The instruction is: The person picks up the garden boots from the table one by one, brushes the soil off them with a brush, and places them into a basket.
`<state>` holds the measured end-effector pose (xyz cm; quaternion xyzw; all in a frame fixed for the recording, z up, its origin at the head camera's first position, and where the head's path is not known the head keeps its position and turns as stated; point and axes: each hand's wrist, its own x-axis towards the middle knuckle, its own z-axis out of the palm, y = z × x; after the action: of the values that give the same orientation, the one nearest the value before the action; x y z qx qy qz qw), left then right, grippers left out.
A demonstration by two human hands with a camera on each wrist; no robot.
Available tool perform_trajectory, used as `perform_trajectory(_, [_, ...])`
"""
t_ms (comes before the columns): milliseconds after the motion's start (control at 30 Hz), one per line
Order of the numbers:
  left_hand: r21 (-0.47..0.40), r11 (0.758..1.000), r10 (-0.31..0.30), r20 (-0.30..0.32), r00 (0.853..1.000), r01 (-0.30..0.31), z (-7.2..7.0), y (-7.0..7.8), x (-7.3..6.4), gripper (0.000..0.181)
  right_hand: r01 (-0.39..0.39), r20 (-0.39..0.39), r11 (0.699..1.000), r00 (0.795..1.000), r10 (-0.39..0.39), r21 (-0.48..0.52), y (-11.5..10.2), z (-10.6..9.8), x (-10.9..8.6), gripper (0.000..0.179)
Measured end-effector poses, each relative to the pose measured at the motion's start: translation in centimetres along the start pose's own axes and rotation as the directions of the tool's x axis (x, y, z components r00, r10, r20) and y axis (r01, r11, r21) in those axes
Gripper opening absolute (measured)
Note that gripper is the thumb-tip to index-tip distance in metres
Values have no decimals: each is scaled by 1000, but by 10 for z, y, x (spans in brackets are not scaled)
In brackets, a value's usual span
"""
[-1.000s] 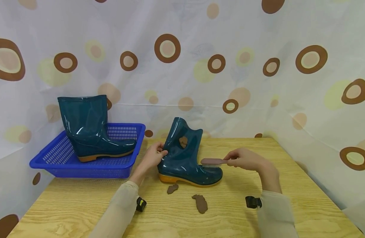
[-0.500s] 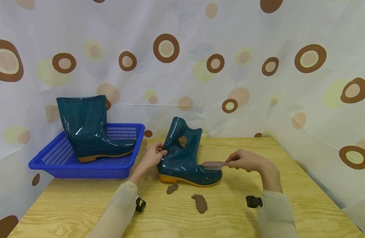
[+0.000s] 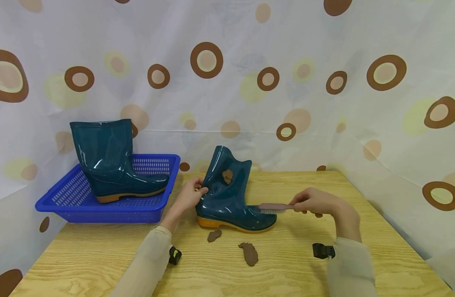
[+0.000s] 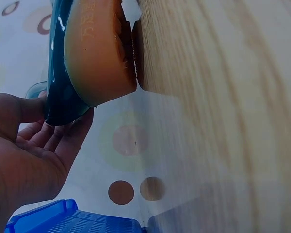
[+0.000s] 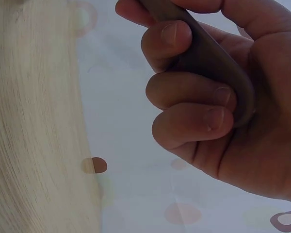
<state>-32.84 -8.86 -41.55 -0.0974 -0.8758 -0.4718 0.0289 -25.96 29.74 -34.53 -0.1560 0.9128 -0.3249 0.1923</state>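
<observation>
A dark teal rain boot [image 3: 227, 206] stands on the table with its toe to the right, a brown mud-like patch [image 3: 228, 176] stuck on its shaft. My left hand [image 3: 191, 194] grips the boot at the back of its ankle; in the left wrist view thumb and fingers [image 4: 70, 141] close round it above the orange heel [image 4: 99, 53]. My right hand [image 3: 316, 202] holds a pinkish-brown brush [image 3: 273, 206] by its handle, bristles down over the boot's toe. In the right wrist view curled fingers [image 5: 194, 124] wrap the handle [image 5: 208, 63].
A blue plastic basket [image 3: 112, 216] at the left holds a second teal boot [image 3: 105, 161]. Two flat brown pieces lie in front of the gripped boot, a small one [image 3: 214, 236] and a larger one [image 3: 249, 253]. A patterned sheet [image 3: 227, 103] hangs behind the wooden table [image 3: 294, 268].
The brush and my right hand have shifted right along the boot's toe, toward its tip. My left hand and the boot have stayed in place.
</observation>
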Motion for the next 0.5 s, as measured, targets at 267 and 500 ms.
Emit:
perform_trajectory(267, [-1,1000,-6,0,1000,6,0,0,-1,15,-49,-7,999,999,49,22,11,-5,-10,27])
perform_trajectory(500, [-11,1000,-13,4,1000,13,-1,1,-2,15,-88,-45,996,995,88,6,23,-14,-23,27])
